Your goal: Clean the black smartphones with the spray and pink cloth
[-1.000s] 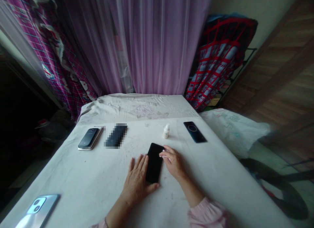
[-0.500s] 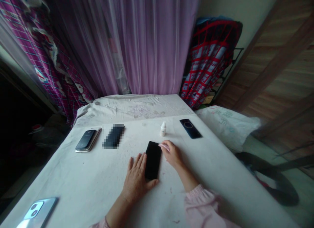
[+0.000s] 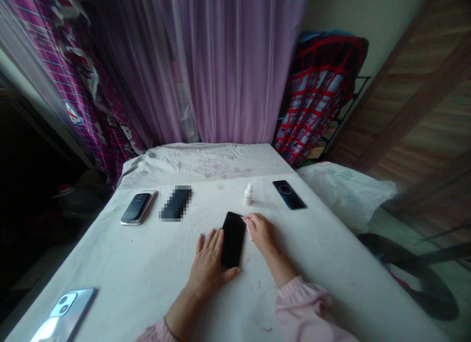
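Note:
A black phone (image 3: 233,239) lies screen-up on the white-covered table (image 3: 147,263), in front of me. My left hand (image 3: 209,264) rests flat beside its left edge, fingers stretched out, thumb under the phone's near end. My right hand (image 3: 258,230) is at the phone's far right corner, fingers curled in a pinch on a small pale pink piece that I cannot make out. A little white dropper bottle (image 3: 248,194) stands just beyond that hand.
Other phones lie on the table: a dark one on a pale case (image 3: 138,208) and a blurred dark one (image 3: 175,203) at the back left, one with a ring on its back (image 3: 289,194) at the back right, a silver one (image 3: 64,312) near left. Purple curtains hang behind.
My right hand has slid a little toward the phone's far corner. The left hand has stayed flat by the phone. The view shifted slightly.

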### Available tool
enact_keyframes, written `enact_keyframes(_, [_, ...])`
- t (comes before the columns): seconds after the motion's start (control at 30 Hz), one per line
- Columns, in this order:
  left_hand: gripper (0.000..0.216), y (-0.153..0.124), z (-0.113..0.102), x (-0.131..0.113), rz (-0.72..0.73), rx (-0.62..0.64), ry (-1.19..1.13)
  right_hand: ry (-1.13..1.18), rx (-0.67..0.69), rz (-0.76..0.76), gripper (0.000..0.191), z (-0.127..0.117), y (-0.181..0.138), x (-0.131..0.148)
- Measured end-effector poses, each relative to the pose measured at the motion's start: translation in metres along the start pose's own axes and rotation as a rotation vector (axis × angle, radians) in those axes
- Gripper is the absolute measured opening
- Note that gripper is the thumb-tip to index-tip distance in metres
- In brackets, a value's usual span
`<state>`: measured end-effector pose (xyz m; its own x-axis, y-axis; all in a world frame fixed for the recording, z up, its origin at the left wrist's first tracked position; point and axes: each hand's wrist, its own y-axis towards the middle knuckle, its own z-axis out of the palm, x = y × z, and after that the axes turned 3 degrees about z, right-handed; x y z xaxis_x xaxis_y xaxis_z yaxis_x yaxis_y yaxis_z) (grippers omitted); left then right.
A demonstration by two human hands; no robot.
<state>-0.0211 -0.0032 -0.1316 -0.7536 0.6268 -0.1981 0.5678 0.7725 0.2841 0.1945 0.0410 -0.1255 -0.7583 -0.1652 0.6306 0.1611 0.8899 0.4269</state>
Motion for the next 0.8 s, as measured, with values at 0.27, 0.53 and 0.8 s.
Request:
enact_keyframes(0.27, [0.105,0.0000,-0.0005,0.0016,0.000,0.003,-0.009,-0.073,0.046,-0.133,0.025,-0.0003,-0.0018,-0.0028])
enact_keyframes(0.53, [0.104,0.0021,-0.0036,0.0013,-0.002,0.006,-0.017,-0.044,0.081,-0.168,0.025,-0.0006,-0.0049,-0.0042])
enact_keyframes(0.8, [0.105,0.0020,-0.0015,0.0027,-0.008,0.006,-0.018,0.043,0.102,-0.127,0.019,-0.0004,-0.0082,-0.0048])
